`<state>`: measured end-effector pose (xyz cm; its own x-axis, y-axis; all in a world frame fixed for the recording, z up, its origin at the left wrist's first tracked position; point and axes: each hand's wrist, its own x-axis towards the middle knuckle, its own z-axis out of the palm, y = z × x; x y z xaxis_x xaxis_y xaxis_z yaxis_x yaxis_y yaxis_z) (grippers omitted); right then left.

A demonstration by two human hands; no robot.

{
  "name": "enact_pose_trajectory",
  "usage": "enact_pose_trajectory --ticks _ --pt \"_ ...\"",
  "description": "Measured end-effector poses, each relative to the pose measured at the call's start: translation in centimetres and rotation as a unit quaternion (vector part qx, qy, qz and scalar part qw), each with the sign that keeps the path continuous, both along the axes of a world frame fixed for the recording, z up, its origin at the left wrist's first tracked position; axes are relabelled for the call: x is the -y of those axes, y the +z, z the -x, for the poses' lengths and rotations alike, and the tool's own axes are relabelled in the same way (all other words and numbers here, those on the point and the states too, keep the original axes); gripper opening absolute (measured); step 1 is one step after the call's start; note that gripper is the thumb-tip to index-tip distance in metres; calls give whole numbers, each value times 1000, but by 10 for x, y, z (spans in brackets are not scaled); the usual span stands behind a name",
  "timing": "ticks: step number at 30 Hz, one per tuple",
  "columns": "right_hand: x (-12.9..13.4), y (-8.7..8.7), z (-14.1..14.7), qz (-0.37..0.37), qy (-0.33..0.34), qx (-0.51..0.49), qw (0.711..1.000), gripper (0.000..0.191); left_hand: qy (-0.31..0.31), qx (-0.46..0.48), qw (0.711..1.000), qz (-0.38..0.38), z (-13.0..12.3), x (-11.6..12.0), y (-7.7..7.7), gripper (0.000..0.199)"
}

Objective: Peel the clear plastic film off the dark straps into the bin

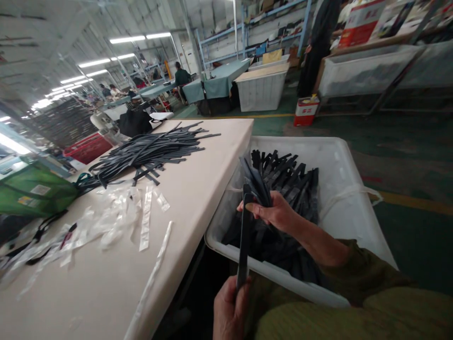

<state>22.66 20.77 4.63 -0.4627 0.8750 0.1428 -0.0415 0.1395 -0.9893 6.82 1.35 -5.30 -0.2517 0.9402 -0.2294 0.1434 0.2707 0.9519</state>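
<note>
My left hand (231, 304) grips the lower end of a dark strip (243, 241) in front of the white bin's near edge. At the strip's upper end, my right hand (278, 212) is closed round a bundle of dark strips (257, 182), its thumb by the single strip. Both hands are at the white bin (339, 165), which holds many more dark strips (297, 189). A large pile of dark strips (152, 151) lies on the pale table (191, 198) to the left.
Clear plastic wrappers (116, 217) and a green bag (38, 189) lie on the table's left side. Its right edge runs beside the bin. A red and white can (306, 111) stands on the floor beyond, near a standing person (316, 47).
</note>
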Motion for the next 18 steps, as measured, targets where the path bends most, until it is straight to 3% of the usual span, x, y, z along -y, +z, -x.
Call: enact_pose_trajectory --ticks 4,9,13,16,18 --pt "-25 20 -25 -90 -153 51 983 39 24 23 999 -41 -1 1 -3 59" --pt "-78 26 -50 -154 -342 202 905 33 57 17 998 7 13 23 -24 56" --pt "-113 8 -48 -143 -345 252 893 29 72 8 997 18 28 42 -24 49" --pt "-119 -6 -34 -193 -324 310 873 28 125 -43 991 -10 47 53 -9 38" --pt "-113 -13 -23 -186 -302 349 867 31 166 -86 982 -30 65 56 6 33"
